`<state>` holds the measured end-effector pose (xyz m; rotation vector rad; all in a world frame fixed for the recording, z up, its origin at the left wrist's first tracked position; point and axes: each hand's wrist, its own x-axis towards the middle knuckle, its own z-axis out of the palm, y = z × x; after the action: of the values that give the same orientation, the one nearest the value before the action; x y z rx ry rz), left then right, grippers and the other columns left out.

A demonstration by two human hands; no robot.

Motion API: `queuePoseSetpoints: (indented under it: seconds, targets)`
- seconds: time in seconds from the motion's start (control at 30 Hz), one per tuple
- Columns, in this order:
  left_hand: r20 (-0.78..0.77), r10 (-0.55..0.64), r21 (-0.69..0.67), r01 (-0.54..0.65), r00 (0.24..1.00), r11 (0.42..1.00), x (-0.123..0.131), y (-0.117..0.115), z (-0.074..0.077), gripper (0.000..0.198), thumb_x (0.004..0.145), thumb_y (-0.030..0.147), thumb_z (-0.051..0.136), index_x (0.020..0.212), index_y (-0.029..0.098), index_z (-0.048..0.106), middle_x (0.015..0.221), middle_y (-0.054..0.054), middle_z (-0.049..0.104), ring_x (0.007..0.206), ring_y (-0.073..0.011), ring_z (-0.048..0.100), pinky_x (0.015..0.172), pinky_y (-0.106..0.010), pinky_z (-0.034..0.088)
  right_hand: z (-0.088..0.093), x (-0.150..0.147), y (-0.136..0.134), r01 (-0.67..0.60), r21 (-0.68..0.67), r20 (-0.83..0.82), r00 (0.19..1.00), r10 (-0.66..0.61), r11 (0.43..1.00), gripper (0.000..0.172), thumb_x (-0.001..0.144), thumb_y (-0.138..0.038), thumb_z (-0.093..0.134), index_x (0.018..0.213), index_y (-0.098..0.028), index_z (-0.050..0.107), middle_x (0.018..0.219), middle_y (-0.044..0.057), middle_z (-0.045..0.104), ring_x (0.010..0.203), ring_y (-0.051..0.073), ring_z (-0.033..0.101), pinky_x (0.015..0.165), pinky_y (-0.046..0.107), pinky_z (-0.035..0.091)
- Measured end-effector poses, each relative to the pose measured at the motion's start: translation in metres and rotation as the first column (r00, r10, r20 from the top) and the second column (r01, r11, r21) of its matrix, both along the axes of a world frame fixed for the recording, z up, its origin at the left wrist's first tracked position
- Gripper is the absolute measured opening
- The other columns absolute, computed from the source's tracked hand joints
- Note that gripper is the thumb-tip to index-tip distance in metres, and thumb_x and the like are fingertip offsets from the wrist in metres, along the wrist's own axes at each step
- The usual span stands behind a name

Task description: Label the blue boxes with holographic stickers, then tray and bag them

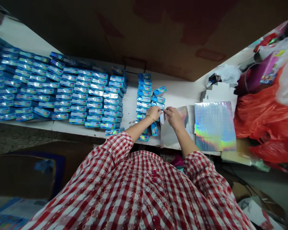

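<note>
My left hand (154, 112) is over the small blue boxes, its fingers closed at a narrow white slip (161, 118). My right hand (173, 117) meets it from the right, thumb and fingertips pinched together close to the slip's top; what they pinch is too small to make out. Beside and under my left hand, a column of blue boxes (144, 93) lies on the white table (131, 95). A few more, such as a tilted blue box (159, 91), lie just past my fingers. Beneath my right forearm is a greyish sheet (169, 135).
Long rows of stacked blue boxes (79, 95) fill the table's left side. A big brown carton (110, 32) looms along the back. To the right lie shiny holographic sheets (214, 124), white card pieces (220, 92) and a red plastic bag (259, 118).
</note>
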<state>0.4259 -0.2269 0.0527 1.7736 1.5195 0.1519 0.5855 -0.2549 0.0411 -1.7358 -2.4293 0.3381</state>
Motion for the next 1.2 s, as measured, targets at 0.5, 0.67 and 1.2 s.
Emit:
queuePoseSetpoints:
  seconds: [0.5, 0.67, 1.2]
  targets:
    - [0.304, 0.241, 0.034, -0.263, 0.922, 0.964, -0.014, 0.004, -0.010, 0.017, 0.078, 0.023, 0.060, 0.089, 0.015, 0.070, 0.102, -0.010, 0.065, 0.099, -0.0211, 0.059, 0.087, -0.032, 0.045, 0.107, -0.009, -0.003, 0.003, -0.033, -0.148, 0.989, -0.008, 0.999, 0.012, 0.080, -0.021, 0.049, 0.078, -0.017, 0.060, 0.088, 0.007, 0.059, 0.075, 0.017, 0.053, 0.069, 0.030, 0.041]
    - [0.630, 0.639, -0.481, -0.424, 0.441, 0.767, -0.044, -0.005, -0.003, 0.044, 0.086, 0.049, 0.044, 0.100, 0.014, 0.066, 0.092, -0.008, 0.068, 0.084, -0.0158, 0.062, 0.067, -0.025, 0.047, 0.096, -0.034, 0.033, 0.229, -0.366, -0.474, 0.788, -0.393, 0.902, 0.014, 0.072, -0.030, 0.053, 0.065, -0.018, 0.056, 0.063, 0.000, 0.054, 0.056, 0.011, 0.047, 0.054, 0.024, 0.036]
    - [0.446, 0.601, -0.070, -0.644, 0.663, 0.762, -0.126, 0.049, -0.039, 0.035, 0.073, 0.020, 0.062, 0.106, 0.011, 0.062, 0.064, -0.001, 0.064, 0.072, -0.0153, 0.064, 0.074, -0.027, 0.049, 0.001, -0.135, 0.072, 0.451, -0.341, -0.379, 0.737, -0.560, 0.825, 0.023, 0.075, -0.034, 0.053, 0.072, -0.015, 0.066, 0.072, 0.005, 0.064, 0.068, 0.018, 0.056, 0.068, 0.030, 0.042]
